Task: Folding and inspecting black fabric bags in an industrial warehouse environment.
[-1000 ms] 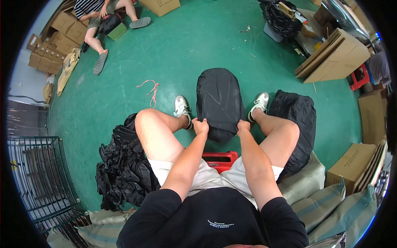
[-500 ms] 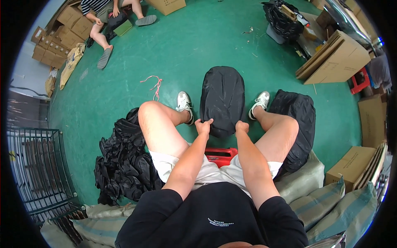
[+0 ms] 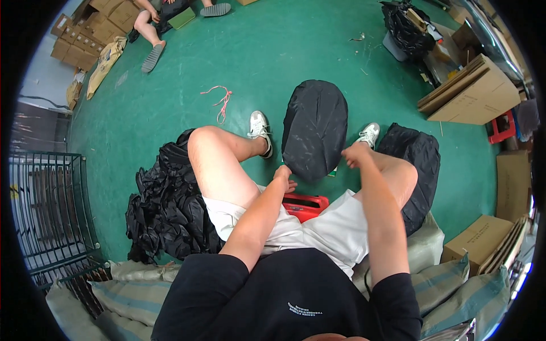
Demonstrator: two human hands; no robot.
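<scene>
A black fabric-covered, rounded bundle point(image 3: 314, 128) stands on the green floor between my feet, its covering smooth with faint creases; what is inside is hidden. My left hand point(image 3: 286, 178) is at its lower left edge, fingers loose and apart. Beside its lower right side is my right hand point(image 3: 356, 154), fingers bent and apart, with nothing visible in them. A small green and white edge point(image 3: 333, 171) peeks out under the bundle. A second black bundle point(image 3: 422, 176) lies beyond my right leg. Crumpled black fabric point(image 3: 170, 204) is heaped at my left.
I sit over a red plastic stool point(image 3: 306, 207). Pink string point(image 3: 226, 102) lies on the floor ahead. Woven sacks point(image 3: 133, 298) are behind me, a metal rack point(image 3: 54, 210) at left, flattened cartons point(image 3: 475, 94) at right. Another person's leg point(image 3: 149, 31) shows at far left.
Both hands have let go of the bundle's near edge. My right hand has moved up and outward along its side; the left has dropped slightly. The view has shifted a little.
</scene>
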